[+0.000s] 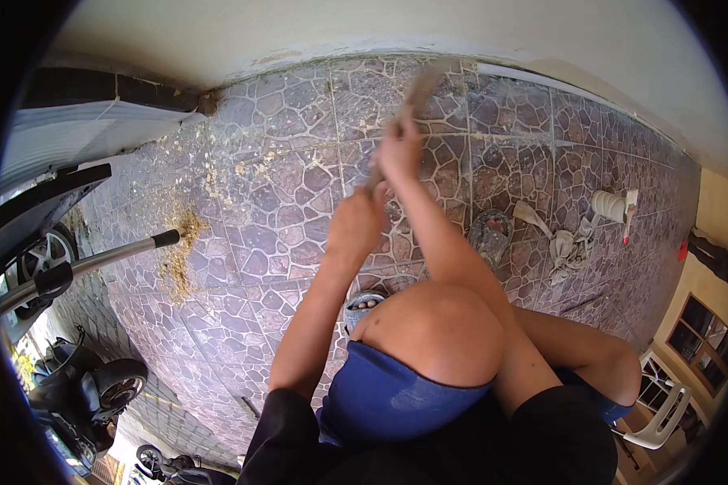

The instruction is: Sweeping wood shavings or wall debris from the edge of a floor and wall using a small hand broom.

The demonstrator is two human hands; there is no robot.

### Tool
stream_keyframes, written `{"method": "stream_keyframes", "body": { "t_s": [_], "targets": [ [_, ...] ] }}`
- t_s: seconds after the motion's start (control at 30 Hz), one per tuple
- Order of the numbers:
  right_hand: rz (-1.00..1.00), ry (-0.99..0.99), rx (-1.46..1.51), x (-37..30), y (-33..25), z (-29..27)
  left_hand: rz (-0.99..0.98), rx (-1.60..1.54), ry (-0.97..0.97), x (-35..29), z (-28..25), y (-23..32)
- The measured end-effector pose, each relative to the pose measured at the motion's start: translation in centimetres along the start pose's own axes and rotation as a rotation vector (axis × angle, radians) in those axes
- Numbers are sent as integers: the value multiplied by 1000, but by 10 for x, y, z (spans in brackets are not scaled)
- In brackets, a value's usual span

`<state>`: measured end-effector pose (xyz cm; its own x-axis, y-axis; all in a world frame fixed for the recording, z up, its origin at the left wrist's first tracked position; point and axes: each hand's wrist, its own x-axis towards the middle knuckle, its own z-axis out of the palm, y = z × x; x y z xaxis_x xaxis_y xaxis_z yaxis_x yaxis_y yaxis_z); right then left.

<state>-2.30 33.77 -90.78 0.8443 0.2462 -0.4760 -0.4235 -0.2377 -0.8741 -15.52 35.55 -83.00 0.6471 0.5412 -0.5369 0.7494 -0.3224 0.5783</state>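
Observation:
Both my hands are wrapped round a long brown stick-like tool [425, 84], whose far end is smeared by motion, so I cannot tell its kind. My right hand [400, 153] grips it farther up, nearer the wall. Lower down, my left hand [356, 222] is closed at the near end. The tool slants up and to the right over the stone-patterned floor [287, 194], its far end close to the foot of the pale wall [364, 28]. Whether that end touches the floor or the wall is unclear. Light flakes lie scattered to the left of the tool.
A heap of yellowish crumbs [184, 250] lies left, beside a metal pole [113, 260]. A small grey pail [364, 302] stands by my knee [437, 331]. Rightward are a stained container [489, 234], a crumpled rag [570, 252], a white tub [608, 206] and a plastic chair [659, 420]. A motorbike [81, 396] is lower left.

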Motion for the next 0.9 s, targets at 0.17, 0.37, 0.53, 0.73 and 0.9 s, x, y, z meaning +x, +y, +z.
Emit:
{"method": "stream_keyframes", "body": {
  "t_s": [0.17,0.37,0.53,0.73,0.9],
  "targets": [
    [-349,-402,-204,-110,63,96,-205,-100,162,-90,-35,-95],
    [-164,-76,-66,-103,31,32,-70,96,25,-75,-27,-71],
    [-169,-210,-144,-45,3,36,-93,-63,112,-42,-7,-52],
    [-255,-823,-294,-125,59,131,-517,-410,259,-116,-37,-99],
    [-294,-327,-99,-151,36,107,-213,-48,226,-115,-59,-109]
  ]
}}
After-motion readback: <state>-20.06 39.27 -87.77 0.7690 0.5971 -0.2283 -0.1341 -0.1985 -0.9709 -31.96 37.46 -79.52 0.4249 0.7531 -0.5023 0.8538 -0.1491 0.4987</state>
